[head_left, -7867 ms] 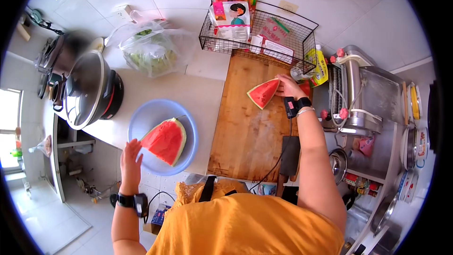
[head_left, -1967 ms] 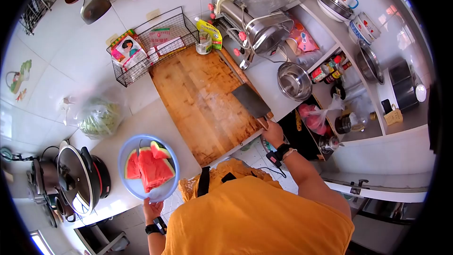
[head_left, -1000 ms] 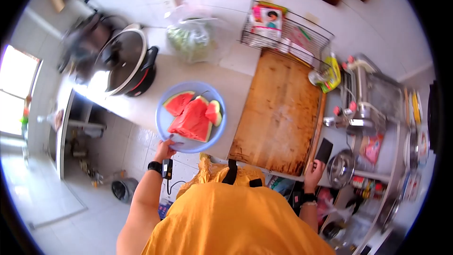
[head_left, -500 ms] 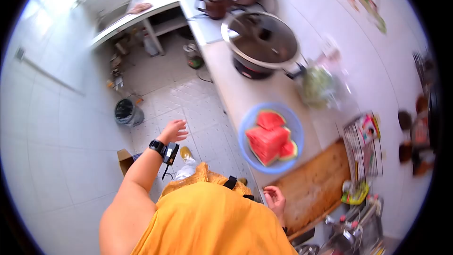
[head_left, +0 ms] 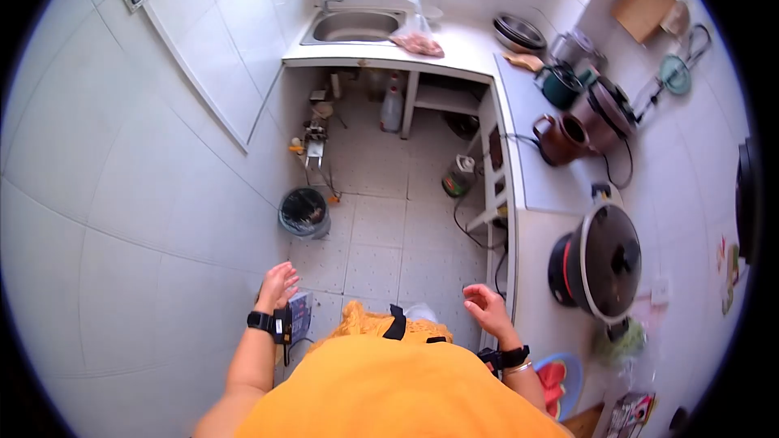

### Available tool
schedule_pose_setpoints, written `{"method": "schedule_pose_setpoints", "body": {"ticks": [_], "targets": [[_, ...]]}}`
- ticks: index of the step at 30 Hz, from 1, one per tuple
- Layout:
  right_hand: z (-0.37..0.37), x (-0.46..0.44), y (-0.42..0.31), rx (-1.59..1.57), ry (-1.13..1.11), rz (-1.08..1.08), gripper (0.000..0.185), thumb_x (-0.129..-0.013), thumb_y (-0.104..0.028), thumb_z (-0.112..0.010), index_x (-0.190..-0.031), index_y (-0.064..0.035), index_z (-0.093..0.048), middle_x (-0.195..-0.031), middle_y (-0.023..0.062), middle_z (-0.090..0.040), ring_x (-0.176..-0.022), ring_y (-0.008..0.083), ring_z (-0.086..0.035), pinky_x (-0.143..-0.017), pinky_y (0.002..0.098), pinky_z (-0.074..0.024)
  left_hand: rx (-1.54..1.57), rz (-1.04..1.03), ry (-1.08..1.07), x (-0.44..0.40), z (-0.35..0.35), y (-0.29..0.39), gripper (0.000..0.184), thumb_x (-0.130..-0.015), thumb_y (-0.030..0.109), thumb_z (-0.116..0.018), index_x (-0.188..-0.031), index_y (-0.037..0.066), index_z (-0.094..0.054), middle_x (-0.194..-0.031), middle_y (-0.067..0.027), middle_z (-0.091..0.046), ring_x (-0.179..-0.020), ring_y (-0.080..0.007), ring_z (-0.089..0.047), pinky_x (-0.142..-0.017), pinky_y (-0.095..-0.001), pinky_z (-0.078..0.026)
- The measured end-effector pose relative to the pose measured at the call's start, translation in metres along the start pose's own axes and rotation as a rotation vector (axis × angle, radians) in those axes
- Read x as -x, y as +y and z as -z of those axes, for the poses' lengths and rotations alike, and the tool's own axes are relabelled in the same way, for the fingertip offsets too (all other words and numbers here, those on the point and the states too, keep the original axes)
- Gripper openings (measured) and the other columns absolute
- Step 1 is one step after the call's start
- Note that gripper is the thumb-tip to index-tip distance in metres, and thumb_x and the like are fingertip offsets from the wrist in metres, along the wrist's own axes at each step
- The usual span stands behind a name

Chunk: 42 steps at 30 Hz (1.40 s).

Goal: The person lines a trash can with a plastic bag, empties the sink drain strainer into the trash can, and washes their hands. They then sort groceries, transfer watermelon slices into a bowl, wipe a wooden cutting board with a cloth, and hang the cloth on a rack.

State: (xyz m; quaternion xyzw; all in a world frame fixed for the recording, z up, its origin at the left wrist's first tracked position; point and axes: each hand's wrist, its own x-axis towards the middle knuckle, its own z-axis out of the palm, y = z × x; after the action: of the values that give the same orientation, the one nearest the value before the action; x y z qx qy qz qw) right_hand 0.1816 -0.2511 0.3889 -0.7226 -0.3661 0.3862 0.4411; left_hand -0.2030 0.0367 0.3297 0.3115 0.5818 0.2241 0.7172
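Note:
My left hand hangs in the air beside the white tiled wall, fingers stretched out and nothing in it. On the other side, my right hand is held over the floor near the counter's edge, its fingers loosely bent, apart and bare. Both wrists carry a black strapped device. Below my right forearm, partly hidden by it, a blue bowl holds red watermelon pieces. Nearest to my left hand is a lined trash bin on the floor ahead.
A lidded pot stands on the right counter, with a brown mug and a cooker beyond. Ahead are a steel sink and a plastic bag of meat. A bottle stands on the tiled floor.
My view has swung left, toward the sink. The watermelon bowl has shifted to the lower right of view. My right hand has left the wooden board's edge and is now over the floor.

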Motion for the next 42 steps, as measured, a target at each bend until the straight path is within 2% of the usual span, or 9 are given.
{"method": "schedule_pose_setpoints", "body": {"ticks": [14, 16, 22, 27, 30, 32, 36, 40, 42], "targets": [[-0.005, -0.693, -0.217, 0.655, -0.519, 0.705, 0.034, -0.069, -0.021, -0.065, -0.099, -0.0059, -0.058, -0.095, 0.0180, -0.055, -0.089, 0.0336, -0.055, -0.077, 0.0387, -0.0451, 0.436, -0.107, 0.478, -0.081, -0.071, 0.129, 0.029, -0.085, 0.022, -0.054, -0.111, 0.010, -0.049, -0.108, -0.0078, -0.051, -0.101, -0.0237, -0.047, -0.081, -0.0426, -0.039], [-0.023, -0.792, -0.260, 0.763, -0.418, 0.908, 0.033, -0.069, -0.020, -0.064, -0.098, -0.0051, -0.060, -0.096, 0.0198, -0.057, -0.093, 0.0368, -0.054, -0.081, 0.0401, -0.0443, 0.443, -0.134, 0.509, -0.071, -0.087, 0.154, 0.030, -0.085, 0.023, -0.054, -0.111, 0.010, -0.049, -0.108, -0.0078, -0.051, -0.101, -0.0242, -0.047, -0.082, -0.0432, -0.039], [-0.077, -0.983, -0.418, 0.578, 0.060, 0.807, 0.049, -0.070, -0.022, -0.061, -0.117, -0.0099, -0.053, -0.131, 0.0198, -0.037, -0.115, 0.0355, -0.042, -0.094, 0.0385, -0.0373, 0.502, -0.136, 0.871, -0.032, -0.118, 0.164, 0.033, -0.086, 0.025, -0.052, -0.115, 0.010, -0.046, -0.114, -0.0096, -0.049, -0.104, -0.0230, -0.048, -0.082, -0.0388, -0.040], [-0.120, -1.042, -0.485, 0.571, 0.035, 0.627, 0.062, -0.068, -0.027, -0.064, -0.126, -0.0140, -0.045, -0.141, 0.0160, -0.020, -0.127, 0.0355, -0.024, -0.102, 0.0383, -0.0258, 0.580, -0.091, 0.993, 0.001, -0.123, 0.109, 0.034, -0.083, 0.029, -0.055, -0.113, 0.014, -0.048, -0.109, -0.0075, -0.050, -0.098, -0.0251, -0.050, -0.076, -0.0422, -0.043], [-0.138, -1.088, -0.489, 0.518, -0.005, 0.570, 0.066, -0.065, -0.028, -0.067, -0.126, -0.0129, -0.046, -0.144, 0.0151, -0.014, -0.131, 0.0351, -0.013, -0.104, 0.0394, -0.0182, 0.631, -0.056, 0.978, 0.000, -0.152, 0.111, 0.041, -0.089, 0.031, -0.046, -0.128, 0.017, -0.040, -0.133, -0.0070, -0.038, -0.124, -0.0263, -0.035, -0.101, -0.0388, -0.030], [-0.137, -1.101, -0.477, 0.221, -0.116, 0.567, 0.064, -0.064, -0.026, -0.068, -0.123, -0.0100, -0.048, -0.143, 0.0161, -0.015, -0.130, 0.0358, -0.013, -0.103, 0.0402, -0.0190, 0.640, 0.013, 1.154, -0.007, -0.188, 0.163, 0.040, -0.079, 0.020, -0.064, -0.114, 0.007, -0.049, -0.106, -0.0099, -0.054, -0.101, -0.0225, -0.052, -0.087, -0.0343, -0.045], [-0.103, -1.059, -0.481, -0.382, -0.298, 0.773, 0.050, -0.072, -0.014, -0.063, -0.118, 0.0014, -0.049, -0.122, 0.0127, -0.047, -0.110, 0.0229, -0.046, -0.095, 0.0300, -0.0323, 0.615, 0.006, 1.024, -0.035, -0.154, 0.142, 0.031, -0.084, 0.028, -0.054, -0.111, 0.014, -0.050, -0.106, -0.0066, -0.051, -0.094, -0.0242, -0.053, -0.072, -0.0395, -0.045], [-0.032, -0.890, -0.490, -0.765, -0.618, 0.791, 0.036, -0.077, -0.003, -0.058, -0.112, 0.0054, -0.052, -0.102, 0.0079, -0.057, -0.091, 0.0104, -0.053, -0.082, 0.0213, -0.0401, 0.399, -0.133, 0.866, -0.082, -0.169, 0.227, 0.030, -0.085, 0.021, -0.053, -0.112, 0.009, -0.049, -0.106, -0.0057, -0.055, -0.091, -0.0185, -0.055, -0.079, -0.0318, -0.042], [-0.016, -0.840, -0.456, -0.682, -0.531, 0.834, 0.032, -0.077, -0.003, -0.062, -0.107, 0.0035, -0.054, -0.098, 0.0055, -0.058, -0.085, 0.0094, -0.054, -0.076, 0.0203, -0.0429, 0.232, -0.225, 0.708, -0.116, -0.164, 0.253, 0.031, -0.085, 0.023, -0.055, -0.112, 0.009, -0.049, -0.108, -0.0065, -0.054, -0.095, -0.0174, -0.054, -0.078, -0.0304, -0.043]]}}
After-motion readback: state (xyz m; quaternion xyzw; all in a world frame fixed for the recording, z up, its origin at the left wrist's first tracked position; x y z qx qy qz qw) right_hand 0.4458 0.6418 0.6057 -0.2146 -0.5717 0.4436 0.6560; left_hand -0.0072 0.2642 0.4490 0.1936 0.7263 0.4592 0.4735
